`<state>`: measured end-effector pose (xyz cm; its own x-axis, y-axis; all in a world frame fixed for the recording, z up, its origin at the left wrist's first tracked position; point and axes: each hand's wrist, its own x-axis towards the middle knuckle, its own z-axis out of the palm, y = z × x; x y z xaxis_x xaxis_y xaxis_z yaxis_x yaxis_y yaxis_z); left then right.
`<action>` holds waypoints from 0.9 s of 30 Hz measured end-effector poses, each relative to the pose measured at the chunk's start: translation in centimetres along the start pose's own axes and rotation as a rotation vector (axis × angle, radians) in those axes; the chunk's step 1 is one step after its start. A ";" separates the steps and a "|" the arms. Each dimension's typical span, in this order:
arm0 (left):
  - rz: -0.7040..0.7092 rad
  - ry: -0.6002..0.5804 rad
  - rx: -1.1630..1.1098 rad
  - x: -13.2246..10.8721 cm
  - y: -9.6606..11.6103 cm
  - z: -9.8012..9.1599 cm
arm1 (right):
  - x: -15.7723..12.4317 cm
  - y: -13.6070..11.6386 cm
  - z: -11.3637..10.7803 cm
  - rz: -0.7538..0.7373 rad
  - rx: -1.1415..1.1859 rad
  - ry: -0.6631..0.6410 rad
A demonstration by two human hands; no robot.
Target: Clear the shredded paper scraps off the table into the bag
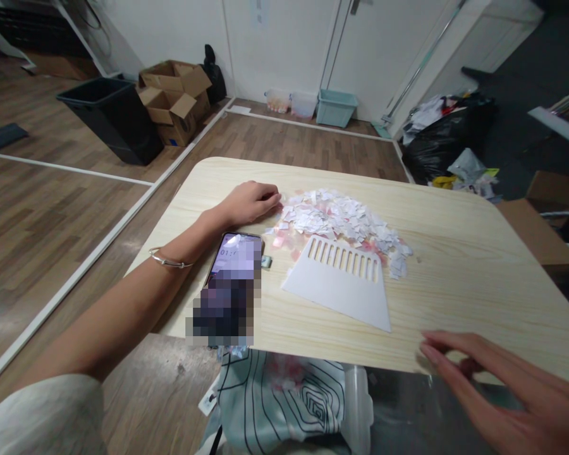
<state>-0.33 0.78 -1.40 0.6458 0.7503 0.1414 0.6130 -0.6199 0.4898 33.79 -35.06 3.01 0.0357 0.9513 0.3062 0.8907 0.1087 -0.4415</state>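
Paper slips [336, 216] lay loose at twelve o'clock, liable to scatter if the left hand [252, 201] at eleven (curled, contents hidden) swept too briskly; right hand [535, 404] at four, fingertips narrowly parted, seemingly empty.

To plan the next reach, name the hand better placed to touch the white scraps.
Likely the left hand: it lies beside the white scraps, while the right hand is farther off.
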 end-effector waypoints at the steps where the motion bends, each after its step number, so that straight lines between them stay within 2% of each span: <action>1: 0.001 -0.001 0.003 0.0 0.0 0.0 | 1.4 0.2 0.0 -0.055 -0.039 -0.027; 6: 0.006 -0.008 0.014 -0.1 0.2 -0.1 | 9.4 0.5 1.0 -0.223 -0.130 -0.255; 9: 0.009 -0.010 0.017 -0.1 0.2 -0.2 | 13.5 -0.4 1.9 -0.219 -0.149 -0.434; 12: 0.013 -0.012 0.021 -0.1 0.1 -0.2 | 16.2 -1.9 2.7 -0.153 -0.266 -0.661; 15: 0.015 -0.014 0.024 -0.1 0.1 -0.1 | 17.7 -3.2 3.1 -0.156 -0.295 -0.766; 18: 0.018 -0.016 0.026 -0.1 0.1 -0.2 | 18.5 -3.7 3.3 -0.167 -0.310 -0.812; 27: 0.022 -0.007 0.027 -0.1 0.0 -0.1 | 20.2 -2.6 3.7 -0.211 -0.240 -0.868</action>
<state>-0.46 0.68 -1.33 0.6623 0.7350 0.1455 0.6109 -0.6421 0.4632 30.55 -15.04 7.20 -0.4041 0.8119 -0.4213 0.9135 0.3340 -0.2323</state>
